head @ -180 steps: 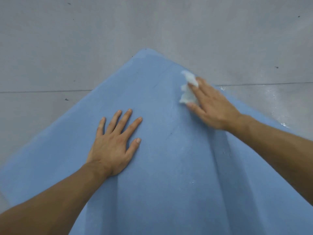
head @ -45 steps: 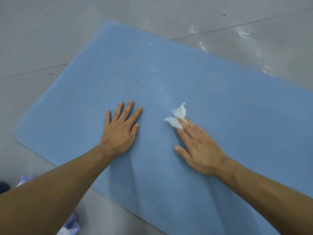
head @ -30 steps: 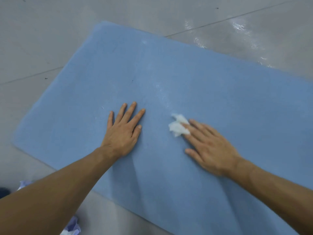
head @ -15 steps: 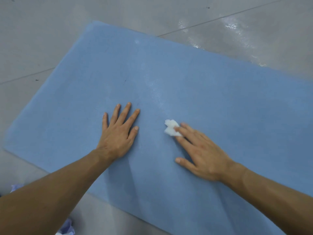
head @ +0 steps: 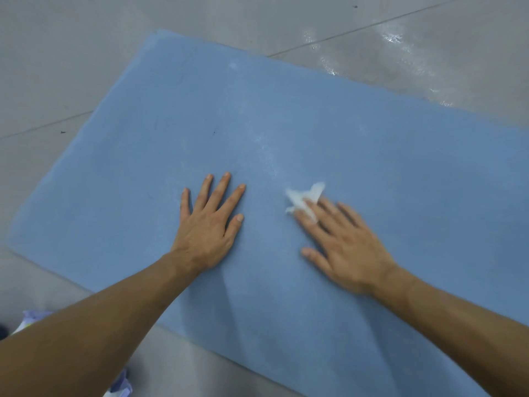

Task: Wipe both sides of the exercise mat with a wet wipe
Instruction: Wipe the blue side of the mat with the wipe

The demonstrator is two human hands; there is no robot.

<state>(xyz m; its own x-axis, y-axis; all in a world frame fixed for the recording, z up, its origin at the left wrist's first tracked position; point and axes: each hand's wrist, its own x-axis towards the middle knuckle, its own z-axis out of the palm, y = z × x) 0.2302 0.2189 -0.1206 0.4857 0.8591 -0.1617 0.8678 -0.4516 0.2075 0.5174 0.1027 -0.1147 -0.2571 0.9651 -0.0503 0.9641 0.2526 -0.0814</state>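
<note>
At the lower left edge of the view, two pale crumpled scraps [head: 31, 320] lie on the grey tiled floor [head: 71, 58], partly hidden by the left forearm; what they are cannot be determined. The flat rectangular blue foam exercise mat [head: 386, 144] is spread on the floor and fills most of the view. The left hand [head: 210, 222] is laid palm-down on the mat near its middle, fingers straight and spread, with nothing held; it is judged to be bracing the mat. To its right, a faint pale smear [head: 266, 150] runs across the mat toward the far edge. At the near end of this smear the crumpled white wet wipe [head: 305, 196] is pressed onto the mat under the extended fingertips of the right hand [head: 343, 247]. This hand is blurred, so it cannot be told whether the wipe is also nipped between two fingers. At the upper right, a wet sheen [head: 400, 44] is seen on the floor beyond the mat. The step in hand is judged to be wiping of the upward-facing side. The smear suggests partial coverage, while the areas to the far left and far right show no such marks. The underside is not visible, so its condition cannot be stated, and the task cannot be taken as complete. Count: one mat, one wipe, two hands, two scraps.
</note>
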